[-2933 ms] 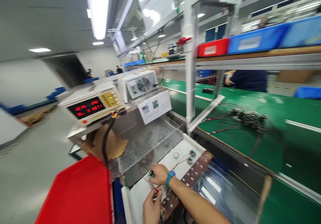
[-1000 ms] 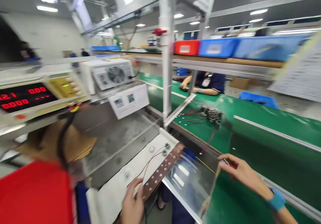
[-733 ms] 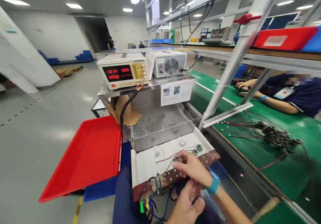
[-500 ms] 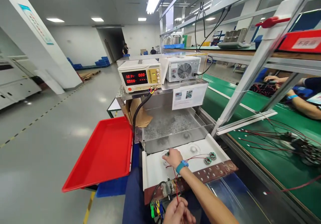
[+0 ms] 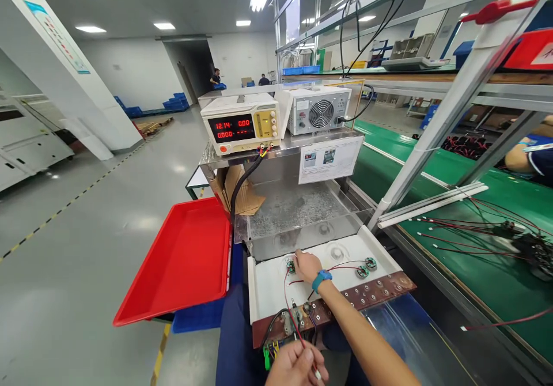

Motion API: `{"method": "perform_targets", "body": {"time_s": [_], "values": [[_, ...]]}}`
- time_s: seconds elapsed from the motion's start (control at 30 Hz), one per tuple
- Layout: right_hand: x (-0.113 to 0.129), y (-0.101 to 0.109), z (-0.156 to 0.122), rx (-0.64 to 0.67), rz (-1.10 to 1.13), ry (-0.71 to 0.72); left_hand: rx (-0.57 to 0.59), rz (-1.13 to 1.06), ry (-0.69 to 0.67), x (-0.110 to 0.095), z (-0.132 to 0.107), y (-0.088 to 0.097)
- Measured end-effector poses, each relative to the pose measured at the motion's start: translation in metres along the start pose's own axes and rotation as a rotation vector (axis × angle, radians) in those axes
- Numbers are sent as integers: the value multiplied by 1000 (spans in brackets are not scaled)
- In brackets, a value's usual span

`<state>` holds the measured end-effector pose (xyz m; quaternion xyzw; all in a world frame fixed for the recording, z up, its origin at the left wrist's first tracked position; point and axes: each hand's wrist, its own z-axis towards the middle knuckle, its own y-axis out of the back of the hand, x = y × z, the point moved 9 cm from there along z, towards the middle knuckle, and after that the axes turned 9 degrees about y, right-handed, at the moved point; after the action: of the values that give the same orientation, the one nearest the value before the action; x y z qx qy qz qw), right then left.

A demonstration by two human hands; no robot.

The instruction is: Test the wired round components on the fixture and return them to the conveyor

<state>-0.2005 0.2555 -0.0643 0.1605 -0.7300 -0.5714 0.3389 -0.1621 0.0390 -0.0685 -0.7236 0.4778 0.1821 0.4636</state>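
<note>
Now, pos. notes, all re: the white tray (image 5: 268,296) in front of the person.

- Small round board (image 5: 290,266) sits at the tray's far-left part, just by the far rim.
- Right hand (image 5: 306,264) is on it. Arm reaches fwd across the tray from near-right, forearm diagonal, blue wristband (image 5: 322,280) over tray middle. Wrist low, palm down, fingers bent onto the board. Can't tell if the fingertips pinch it or only press it flat; board mostly covered.
- Red wire (image 5: 287,296) runs from the board back toward the person, long axis approx. far-to-near. It crosses the tray's left half and the brown strip (image 5: 371,294) along the tray's near edge.
- Left hand (image 5: 294,369) is below the tray's near edge, close to the body. Closed, thumb + forefinger pinching the wire's near end. A pale tip shows past the fingers, too small to ID.
- So: right hand nearest the board, left hand nearest the loose end, wire strung btwn the two w/ some slack.
- Two more round boards (image 5: 366,265) lie at the tray's far-right, apart from both hands, wires trailing left.
- Meter (image 5: 239,125) stands beyond the tray's far side, red digits lit.
</note>
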Motion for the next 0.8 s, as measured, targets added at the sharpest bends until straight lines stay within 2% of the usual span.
{"method": "perform_targets", "body": {"time_s": [0.13,0.23,0.33,0.47,0.8], "values": [[5,-8,-10,44,33,251,-193,83,-138,-66,-2,8],[11,-12,-9,68,30,278,-323,225,-178,-99,14,18],[11,-13,-4,88,29,233,-444,450,-253,-116,33,27],[5,-12,0,65,42,210,-516,697,-318,-120,48,30],[2,-18,1,77,43,233,-497,881,-283,-109,60,34]]}}
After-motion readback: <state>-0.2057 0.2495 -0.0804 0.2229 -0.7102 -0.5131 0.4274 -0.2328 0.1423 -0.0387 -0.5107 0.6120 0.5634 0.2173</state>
